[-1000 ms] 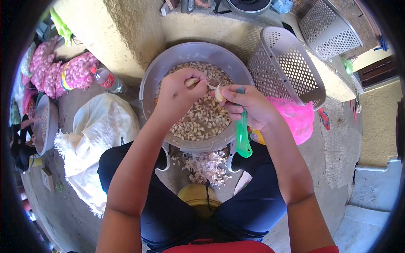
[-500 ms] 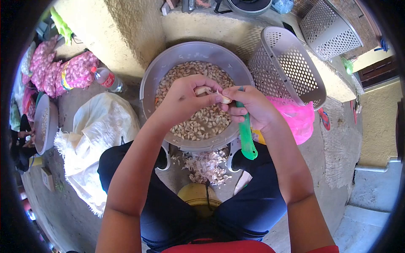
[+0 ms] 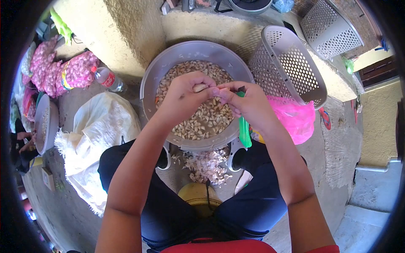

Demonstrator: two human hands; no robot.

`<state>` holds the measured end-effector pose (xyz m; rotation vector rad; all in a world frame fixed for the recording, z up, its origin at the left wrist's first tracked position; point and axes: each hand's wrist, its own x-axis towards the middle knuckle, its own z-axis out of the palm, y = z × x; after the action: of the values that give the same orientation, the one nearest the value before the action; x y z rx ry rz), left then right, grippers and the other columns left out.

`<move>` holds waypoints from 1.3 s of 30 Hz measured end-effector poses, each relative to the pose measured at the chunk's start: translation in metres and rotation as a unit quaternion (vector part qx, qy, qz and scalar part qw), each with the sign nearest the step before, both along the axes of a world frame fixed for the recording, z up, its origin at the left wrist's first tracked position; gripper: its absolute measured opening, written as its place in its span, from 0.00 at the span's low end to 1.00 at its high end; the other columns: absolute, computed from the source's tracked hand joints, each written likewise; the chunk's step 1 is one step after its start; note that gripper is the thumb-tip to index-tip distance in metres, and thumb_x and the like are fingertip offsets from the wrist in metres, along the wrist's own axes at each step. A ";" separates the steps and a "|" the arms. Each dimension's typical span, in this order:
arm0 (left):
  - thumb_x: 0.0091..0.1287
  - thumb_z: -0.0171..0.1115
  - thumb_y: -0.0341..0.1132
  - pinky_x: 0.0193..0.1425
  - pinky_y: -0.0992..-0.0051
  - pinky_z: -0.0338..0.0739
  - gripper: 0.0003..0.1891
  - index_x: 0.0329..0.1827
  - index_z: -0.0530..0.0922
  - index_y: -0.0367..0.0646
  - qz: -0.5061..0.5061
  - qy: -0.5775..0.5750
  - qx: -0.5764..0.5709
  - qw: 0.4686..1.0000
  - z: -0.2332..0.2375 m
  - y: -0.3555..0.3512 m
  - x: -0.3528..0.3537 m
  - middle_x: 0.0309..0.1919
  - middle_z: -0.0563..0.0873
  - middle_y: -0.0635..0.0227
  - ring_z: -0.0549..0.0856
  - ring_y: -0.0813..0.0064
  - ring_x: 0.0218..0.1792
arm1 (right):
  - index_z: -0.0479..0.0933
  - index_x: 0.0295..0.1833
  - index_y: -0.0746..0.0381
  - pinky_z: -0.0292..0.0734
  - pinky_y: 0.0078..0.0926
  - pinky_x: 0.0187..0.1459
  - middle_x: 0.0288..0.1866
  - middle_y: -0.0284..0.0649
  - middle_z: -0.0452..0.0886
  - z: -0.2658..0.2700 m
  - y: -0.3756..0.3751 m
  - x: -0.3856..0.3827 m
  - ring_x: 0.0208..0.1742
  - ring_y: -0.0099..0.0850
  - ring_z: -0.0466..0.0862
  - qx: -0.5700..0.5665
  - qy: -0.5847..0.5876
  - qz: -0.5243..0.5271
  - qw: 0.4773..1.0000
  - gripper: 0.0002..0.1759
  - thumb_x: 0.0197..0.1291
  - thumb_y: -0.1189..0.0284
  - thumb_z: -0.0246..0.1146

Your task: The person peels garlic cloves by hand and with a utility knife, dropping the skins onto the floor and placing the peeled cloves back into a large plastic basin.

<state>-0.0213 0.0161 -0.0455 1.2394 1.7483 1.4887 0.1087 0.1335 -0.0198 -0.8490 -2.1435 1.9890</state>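
Note:
Over a grey basin [image 3: 147, 69] of garlic cloves [image 3: 198, 126] in water, both my hands meet at the fingertips. My left hand [image 3: 187, 93] is curled round a pale garlic clove [image 3: 199, 87]. My right hand [image 3: 247, 101] is closed on a green-handled knife [image 3: 244, 133], its handle hanging down below the palm; the blade is mostly hidden. Thumb and forefinger of my right hand pinch close to my left thumb, and what lies between them is too small to make out. Garlic peelings [image 3: 206, 166] lie on the ground below the basin's near edge.
A grey perforated basket [image 3: 270, 63] and a pink bag [image 3: 295, 120] stand at the right. To the left are a white sack [image 3: 101, 130], a bottle [image 3: 109, 79] and net bags of garlic [image 3: 78, 71]. A co-worker's hands [image 3: 26, 141] show beside another basin [image 3: 50, 126] at far left.
My right hand has turned, so the green handle hangs more upright and shows less. My fingertips have come together, and the piece between them is now mostly covered. The co-worker's hands have shifted.

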 end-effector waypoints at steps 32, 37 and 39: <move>0.61 0.57 0.36 0.27 0.85 0.65 0.09 0.32 0.76 0.37 0.122 0.131 0.103 0.978 -0.016 0.007 0.014 0.22 0.77 0.73 0.72 0.86 0.24 | 0.78 0.40 0.64 0.59 0.15 0.16 0.19 0.30 0.75 -0.002 -0.004 -0.002 0.16 0.15 0.67 0.054 0.020 -0.039 0.998 0.14 0.52 0.65 0.64; 0.61 0.58 0.37 0.25 0.86 0.63 0.10 0.33 0.76 0.38 0.066 -0.121 0.026 0.990 -0.003 0.005 0.014 0.21 0.76 0.73 0.71 0.87 0.23 | 0.78 0.42 0.64 0.59 0.15 0.16 0.19 0.29 0.73 -0.004 -0.011 -0.003 0.15 0.15 0.66 0.045 0.070 -0.070 0.994 0.12 0.53 0.69 0.62; 0.61 0.58 0.38 0.24 0.87 0.61 0.10 0.34 0.76 0.39 0.055 -0.189 0.009 0.980 -0.001 0.004 0.011 0.21 0.75 0.74 0.70 0.88 0.21 | 0.77 0.42 0.63 0.58 0.15 0.16 0.19 0.28 0.73 -0.006 -0.012 -0.002 0.15 0.15 0.66 0.013 0.071 -0.072 0.995 0.12 0.52 0.69 0.63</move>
<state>-0.0104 0.0205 -0.0466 0.8102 1.5679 1.6776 0.1066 0.1211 -0.0253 -0.8058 -1.9679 1.8869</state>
